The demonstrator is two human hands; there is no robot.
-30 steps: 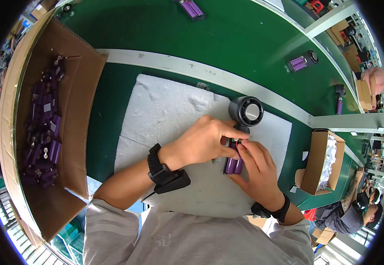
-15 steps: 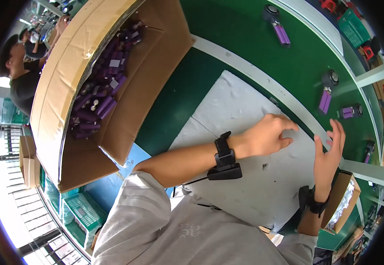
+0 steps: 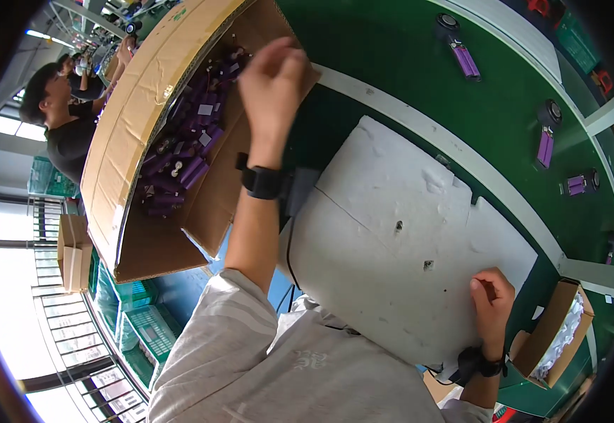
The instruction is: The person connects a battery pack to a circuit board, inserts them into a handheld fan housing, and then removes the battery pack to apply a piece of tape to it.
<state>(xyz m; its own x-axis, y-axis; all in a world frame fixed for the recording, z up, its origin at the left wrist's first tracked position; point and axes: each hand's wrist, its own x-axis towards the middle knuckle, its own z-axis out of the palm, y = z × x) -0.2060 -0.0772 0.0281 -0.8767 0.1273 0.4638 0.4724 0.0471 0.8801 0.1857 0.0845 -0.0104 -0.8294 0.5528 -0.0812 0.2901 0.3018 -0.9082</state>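
Note:
My left hand (image 3: pixel 273 84) is raised at the opening of a large cardboard box (image 3: pixel 141 92), in front of its inner side wall. Motion blurs its curled fingers, and whether they hold anything is hidden. Inside the box lies a heap of purple battery packs (image 3: pixel 194 134), some with white labels. Over the right part of a white foam sheet (image 3: pixel 384 275), my right hand (image 3: pixel 494 299) has its fingers curled in, with nothing visible in them. Each of my wrists wears a black band.
Beyond a pale rail, a green surface carries purple-handled devices with round heads (image 3: pixel 545 134). A small open carton (image 3: pixel 557 331) with silvery-white contents stands at the right. Green crates (image 3: pixel 152 328) sit at lower left. Another person (image 3: pixel 60 120) works at far left.
My left hand has swung left and up from above the foam to the cardboard box. My right hand has come back toward me from the rail, its spread fingers now curled.

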